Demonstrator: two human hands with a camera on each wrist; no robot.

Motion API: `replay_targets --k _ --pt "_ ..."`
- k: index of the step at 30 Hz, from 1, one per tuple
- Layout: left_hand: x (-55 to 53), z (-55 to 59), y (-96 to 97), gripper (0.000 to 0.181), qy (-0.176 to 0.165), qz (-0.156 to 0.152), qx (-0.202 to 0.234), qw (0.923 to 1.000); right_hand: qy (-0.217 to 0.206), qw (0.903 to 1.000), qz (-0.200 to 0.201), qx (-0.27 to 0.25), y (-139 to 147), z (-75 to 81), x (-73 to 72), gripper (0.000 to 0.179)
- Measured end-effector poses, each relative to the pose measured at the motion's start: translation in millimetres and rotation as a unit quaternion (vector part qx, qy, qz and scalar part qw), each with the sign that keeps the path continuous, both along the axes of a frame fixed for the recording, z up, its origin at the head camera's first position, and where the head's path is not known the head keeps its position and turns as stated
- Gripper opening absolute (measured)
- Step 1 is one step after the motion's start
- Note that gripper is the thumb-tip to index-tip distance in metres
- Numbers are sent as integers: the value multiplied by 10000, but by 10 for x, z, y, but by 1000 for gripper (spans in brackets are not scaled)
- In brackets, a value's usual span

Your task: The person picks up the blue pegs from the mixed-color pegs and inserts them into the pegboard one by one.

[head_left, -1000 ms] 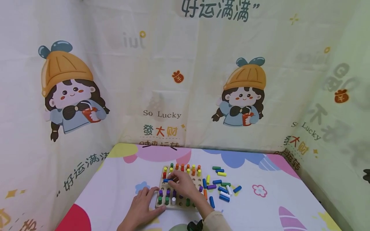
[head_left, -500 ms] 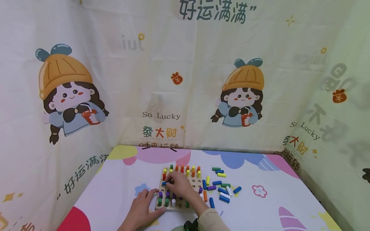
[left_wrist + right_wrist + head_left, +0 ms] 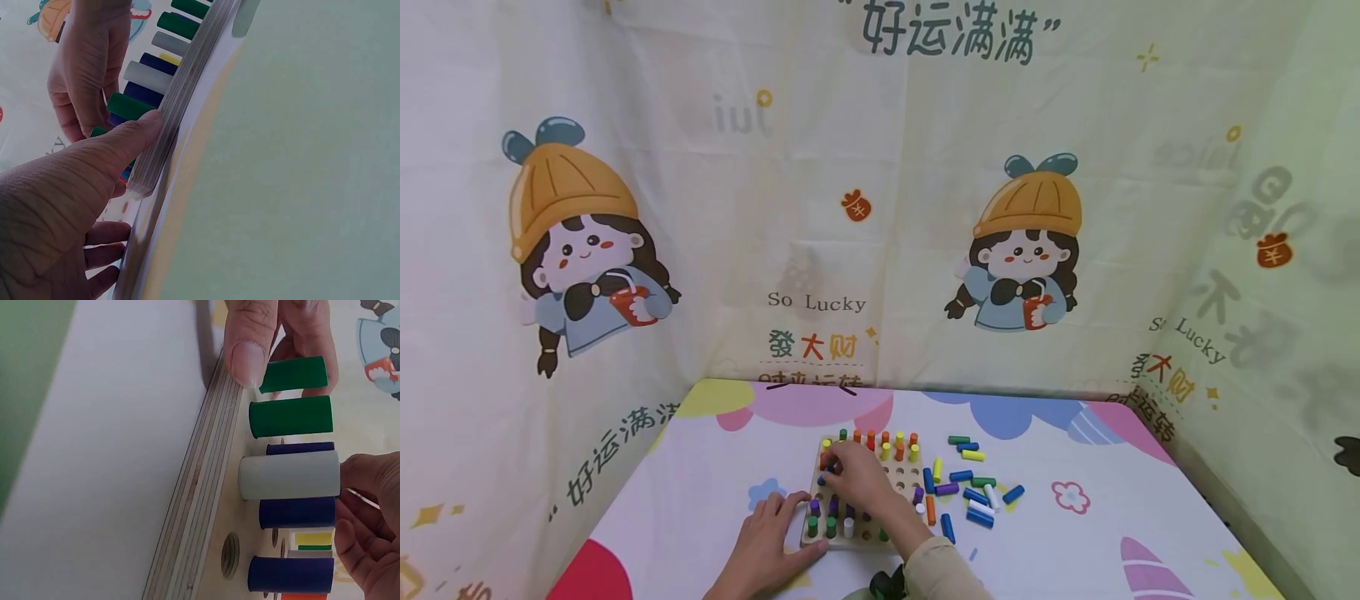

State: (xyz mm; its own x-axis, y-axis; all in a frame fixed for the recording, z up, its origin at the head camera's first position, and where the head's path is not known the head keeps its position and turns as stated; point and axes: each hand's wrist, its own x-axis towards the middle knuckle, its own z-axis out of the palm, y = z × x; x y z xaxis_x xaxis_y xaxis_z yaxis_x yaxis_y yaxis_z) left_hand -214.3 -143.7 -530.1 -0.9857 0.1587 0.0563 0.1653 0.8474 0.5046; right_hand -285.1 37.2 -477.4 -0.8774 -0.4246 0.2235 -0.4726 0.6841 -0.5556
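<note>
A wooden pegboard (image 3: 907, 465) lies on the table with coloured pegs standing in part of its holes. My left hand (image 3: 767, 529) holds the board's near left corner, thumb on the front edge and fingers at the left side. In the left wrist view that thumb (image 3: 134, 137) presses the layered board edge beside a green peg (image 3: 130, 106). Over the board's left part, my right hand (image 3: 859, 477) pinches a blue peg (image 3: 823, 479). Its fingertips partly cover the peg, so whether it sits in a hole cannot be seen.
Loose pegs lie right of the board, among them a blue peg (image 3: 980, 518), a yellow peg (image 3: 973, 456) and an orange peg (image 3: 931, 510). Standing red and yellow pegs line the far rows. A printed curtain (image 3: 910, 250) hangs behind the table.
The right hand has shifted slightly left and nearer, and the blue peg has tipped from lying sideways so that less of its length shows. The left hand stays at the corner.
</note>
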Motion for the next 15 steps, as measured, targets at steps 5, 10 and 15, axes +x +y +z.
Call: replay_targets --k 5,10,15 --pt "1 -10 -1 82 27 -9 42 10000 21 9997 107 -239 -20 5 8 12" --pt "-4 -12 4 82 69 -46 5 10000 -90 9990 30 -435 -3 1 37 11" --pt "-9 -20 -5 83 29 -21 -34 10000 -55 9979 -17 -652 25 -4 101 10"
